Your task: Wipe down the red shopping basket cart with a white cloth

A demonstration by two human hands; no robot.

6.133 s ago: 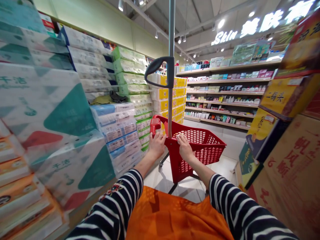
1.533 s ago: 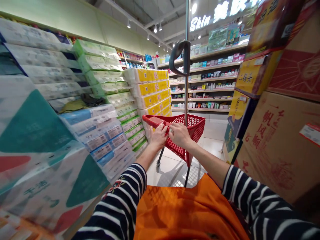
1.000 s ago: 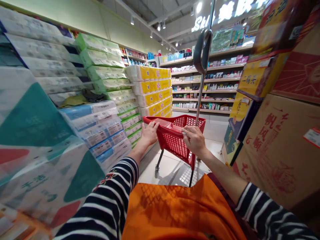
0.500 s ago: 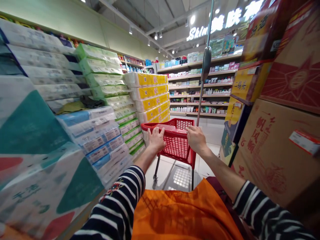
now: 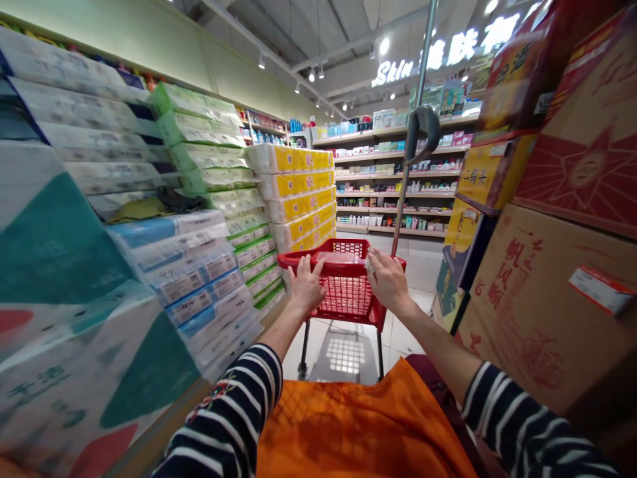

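Shop aisle (image 5: 403, 335), one cart (image 5: 343, 297), left fingers (image 5: 306, 268) spread on handle (image 5: 342, 269), right fingers (image 5: 380, 260) pinching one white wad (image 5: 368, 264)

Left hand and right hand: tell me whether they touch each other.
Apart. The head view shows a clear gap between the left hand and the right hand, with the rim of the red shopping cart visible between them.

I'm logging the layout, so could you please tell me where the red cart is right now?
In the head view, the red cart is near the centre, at the left hand and right hand, below and right of the yellow packs.
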